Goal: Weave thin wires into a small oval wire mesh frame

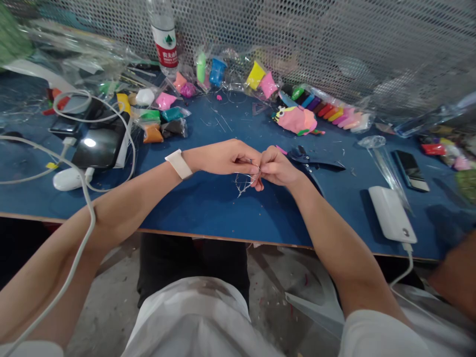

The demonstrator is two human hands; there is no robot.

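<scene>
My left hand (pixel 226 157) and my right hand (pixel 275 167) meet over the middle of the blue table (pixel 208 203). Both pinch a thin bent piece of silvery wire (pixel 243 182) that dangles just below the fingertips. A white band (pixel 179 163) sits on my left wrist. Dark pliers (pixel 314 159) lie on the table just right of my right hand. A pink clay figure (pixel 296 119) rests behind the hands.
Small bags of coloured clay (pixel 163 115) and a row of clay sticks (pixel 330 110) line the back by a mesh wall. A water bottle (pixel 163 37) stands at the back. Phones, white cables and a mouse (pixel 69 178) lie left; a white power bank (pixel 391 213) and phone (pixel 411 170) right.
</scene>
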